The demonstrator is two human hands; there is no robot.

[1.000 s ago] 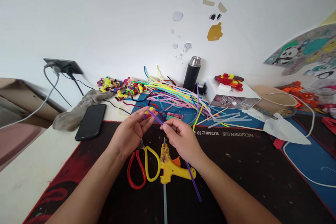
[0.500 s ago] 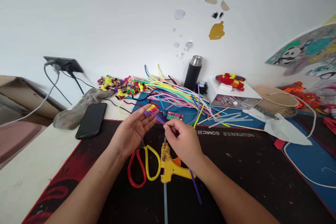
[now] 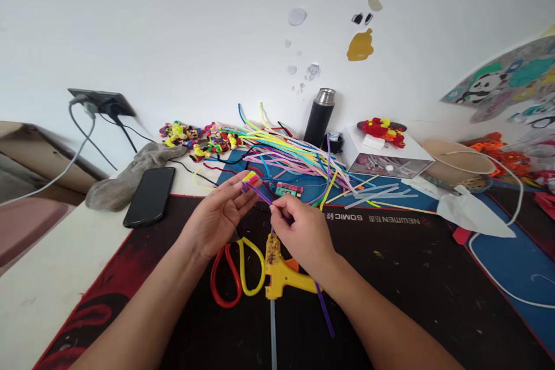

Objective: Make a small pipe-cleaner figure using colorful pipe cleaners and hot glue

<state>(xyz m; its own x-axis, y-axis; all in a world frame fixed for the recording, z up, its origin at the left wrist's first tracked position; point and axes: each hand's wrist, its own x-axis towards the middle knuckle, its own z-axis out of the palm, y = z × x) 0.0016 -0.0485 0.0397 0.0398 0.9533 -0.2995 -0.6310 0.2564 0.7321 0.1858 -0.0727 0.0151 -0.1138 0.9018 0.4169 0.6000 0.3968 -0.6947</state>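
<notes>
My left hand (image 3: 223, 208) is palm up, with a small yellow and pink piece (image 3: 251, 178) held at its fingertips. A purple pipe cleaner (image 3: 263, 197) runs from that piece to my right hand (image 3: 301, 231), whose thumb and index finger pinch it. The pipe cleaner's other end hangs below the right hand. Beneath the hands, a yellow glue gun (image 3: 274, 272) with a clear glue stick lies on the black mat (image 3: 390, 289). Just left of it are scissors (image 3: 240, 269) with one red and one yellow handle; their blades are mostly hidden.
Colourful pipe cleaners (image 3: 286, 153) lie in a pile at the back, beside small finished figures (image 3: 177, 134). Behind stands a black thermos (image 3: 319, 118). A white box (image 3: 390, 156) is at the back right, a phone (image 3: 150, 196) and grey cloth (image 3: 130, 176) at the left.
The camera view has shifted slightly. Both hands keep nearly the same pose, with the purple pipe cleaner still between them.
</notes>
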